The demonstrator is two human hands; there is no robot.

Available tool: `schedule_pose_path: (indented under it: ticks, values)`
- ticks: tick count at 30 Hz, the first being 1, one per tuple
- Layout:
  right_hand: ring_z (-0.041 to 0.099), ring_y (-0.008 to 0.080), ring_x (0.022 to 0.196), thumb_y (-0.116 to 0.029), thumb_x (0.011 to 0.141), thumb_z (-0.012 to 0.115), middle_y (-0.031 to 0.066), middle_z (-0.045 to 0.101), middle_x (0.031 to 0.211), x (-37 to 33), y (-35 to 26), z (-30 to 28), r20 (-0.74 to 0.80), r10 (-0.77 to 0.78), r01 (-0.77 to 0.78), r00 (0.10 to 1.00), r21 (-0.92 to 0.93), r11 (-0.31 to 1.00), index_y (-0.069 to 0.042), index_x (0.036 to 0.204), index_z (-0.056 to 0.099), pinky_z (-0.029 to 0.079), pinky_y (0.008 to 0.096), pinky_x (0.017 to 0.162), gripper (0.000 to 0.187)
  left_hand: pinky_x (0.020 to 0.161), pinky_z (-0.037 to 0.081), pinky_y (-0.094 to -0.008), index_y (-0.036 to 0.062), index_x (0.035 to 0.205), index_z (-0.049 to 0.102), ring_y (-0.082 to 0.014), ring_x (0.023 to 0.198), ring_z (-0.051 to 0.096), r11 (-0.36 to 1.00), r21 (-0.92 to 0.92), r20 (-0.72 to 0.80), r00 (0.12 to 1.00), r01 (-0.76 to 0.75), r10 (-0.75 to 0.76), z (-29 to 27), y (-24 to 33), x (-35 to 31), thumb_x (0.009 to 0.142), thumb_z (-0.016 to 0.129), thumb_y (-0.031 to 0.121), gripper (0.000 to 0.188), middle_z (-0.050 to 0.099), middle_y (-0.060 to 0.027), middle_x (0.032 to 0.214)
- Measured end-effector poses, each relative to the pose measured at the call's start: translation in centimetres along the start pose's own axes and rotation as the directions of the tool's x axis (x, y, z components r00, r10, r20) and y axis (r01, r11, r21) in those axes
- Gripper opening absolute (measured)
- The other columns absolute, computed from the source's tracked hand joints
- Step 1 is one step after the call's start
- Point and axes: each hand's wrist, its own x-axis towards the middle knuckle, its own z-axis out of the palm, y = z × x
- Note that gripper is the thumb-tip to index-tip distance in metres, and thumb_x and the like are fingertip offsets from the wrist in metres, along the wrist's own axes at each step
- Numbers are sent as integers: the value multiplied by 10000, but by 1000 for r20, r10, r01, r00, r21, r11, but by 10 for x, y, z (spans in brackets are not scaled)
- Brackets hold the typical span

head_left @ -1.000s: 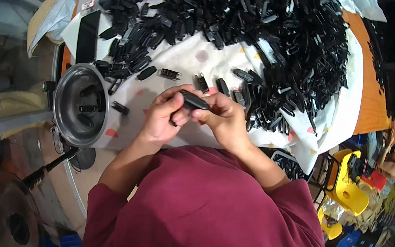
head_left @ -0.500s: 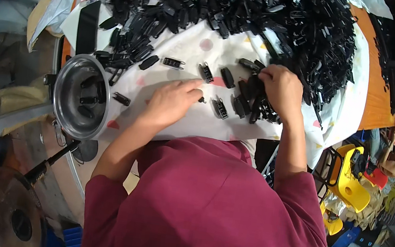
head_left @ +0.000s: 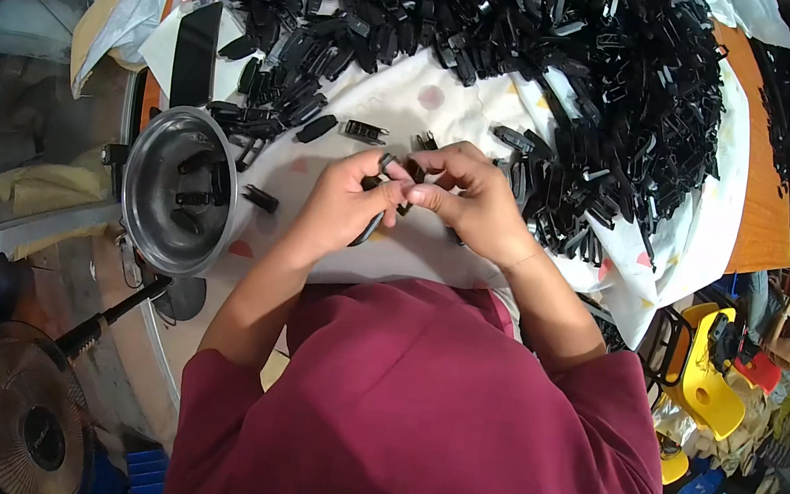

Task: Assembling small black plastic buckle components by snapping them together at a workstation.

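Note:
My left hand (head_left: 340,204) and my right hand (head_left: 476,206) meet above the cloth, fingers closed. Pinched between their fingertips is a small black plastic part (head_left: 413,171), mostly hidden by the fingers. Another elongated black piece (head_left: 367,230) shows under the left palm, in that hand's grasp. Just beyond the hands lie a ladder-like black part (head_left: 366,132) and a smooth dark casing (head_left: 317,129). One more open-framed part (head_left: 260,198) rests left of my left hand.
A huge heap of black plastic parts (head_left: 508,20) covers the table's far side. At the left edge stands a metal bowl (head_left: 131,200) with several parts inside. Nearby are a dark phone-like slab (head_left: 195,52) and a fan (head_left: 28,418). Yellow chairs (head_left: 713,388) stand right.
My right hand has come left from the small pile to meet my left hand, which has lifted and turned inward. Both now hold black parts. The view has shifted slightly.

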Motion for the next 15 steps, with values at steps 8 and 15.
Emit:
schedule_pose_path:
  ticks: [8,15]
  values:
    - [509,62,593,-97,848,562,77,612,826,-1,26,7,26,294,-291,955,240,926,-23,948,539,394,185,481,126,486,443,-286,12,795,584,-150,545,573,743,640,-309,951,195,17,-8,-13,-18,790,626,225,217,617,-59,724]
    - [543,229,842,-71,664,573,99,553,1054,8,19,13,306,-427,485,851,-769,416,-78,905,629,492,303,678,247,596,472,-401,46,785,599,-301,689,610,-12,960,-277,952,281,133,-27,33,-6,761,603,277,232,604,-148,810]
